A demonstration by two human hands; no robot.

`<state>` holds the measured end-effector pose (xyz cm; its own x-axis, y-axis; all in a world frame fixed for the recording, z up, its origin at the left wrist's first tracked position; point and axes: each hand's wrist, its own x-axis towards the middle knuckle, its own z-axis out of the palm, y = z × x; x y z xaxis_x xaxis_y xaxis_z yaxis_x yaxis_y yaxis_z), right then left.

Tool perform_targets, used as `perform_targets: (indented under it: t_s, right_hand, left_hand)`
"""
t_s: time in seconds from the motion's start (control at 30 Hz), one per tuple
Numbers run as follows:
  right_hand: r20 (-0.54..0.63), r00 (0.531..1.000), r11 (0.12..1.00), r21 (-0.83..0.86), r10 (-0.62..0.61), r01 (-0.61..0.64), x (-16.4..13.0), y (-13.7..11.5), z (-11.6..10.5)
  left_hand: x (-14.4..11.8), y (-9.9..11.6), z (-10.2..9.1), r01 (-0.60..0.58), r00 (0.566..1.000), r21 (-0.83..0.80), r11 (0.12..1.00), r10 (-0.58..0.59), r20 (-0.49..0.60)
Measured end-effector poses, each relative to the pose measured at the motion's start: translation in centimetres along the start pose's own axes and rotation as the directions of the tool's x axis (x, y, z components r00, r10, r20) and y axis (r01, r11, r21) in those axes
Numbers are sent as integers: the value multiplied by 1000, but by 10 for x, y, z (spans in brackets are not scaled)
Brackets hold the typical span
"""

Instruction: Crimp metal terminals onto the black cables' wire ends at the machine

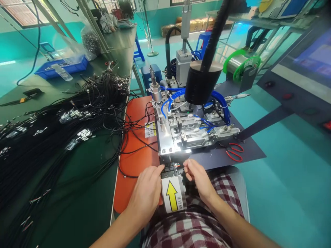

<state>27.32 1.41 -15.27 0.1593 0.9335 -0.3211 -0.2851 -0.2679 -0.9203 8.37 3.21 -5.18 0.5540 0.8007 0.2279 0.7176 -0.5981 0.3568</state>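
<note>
My left hand (148,186) rests at the left side of a small black wire fixture (169,170) at the machine's front. Its thumb and forefinger are pressed together; what lies between them is hidden. A black cable (131,176) runs across the orange board to behind this hand. Thin coloured wire ends (177,165) stick out at the fixture's right side. Just right of them, apart from them, is my right hand (198,177), its fingers curled closed with nothing visible in them. Below the fixture, a white plate with a yellow arrow (172,196) faces up.
The machine (186,127) with blue air tubes stands ahead, under a black hose nozzle (203,82). Red-handled scissors (234,152) lie at right. Bundled black cables (64,137) cover the green table at left, near a blue tray (62,67). A control panel (297,82) overhangs the right.
</note>
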Motion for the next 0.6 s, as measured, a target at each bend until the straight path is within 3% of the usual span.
perform_targets:
  t_s: [0.23,0.6]
  right_hand:
    - [-6,999,998,-49,44,-45,-21,2,-16]
    - [-74,989,989,-72,127,-133,-32,11,-34]
  left_hand:
    - [-50,-29,15,129,990,299,945,-141,16]
    - [-54,-35,21,104,993,404,909,-117,7]
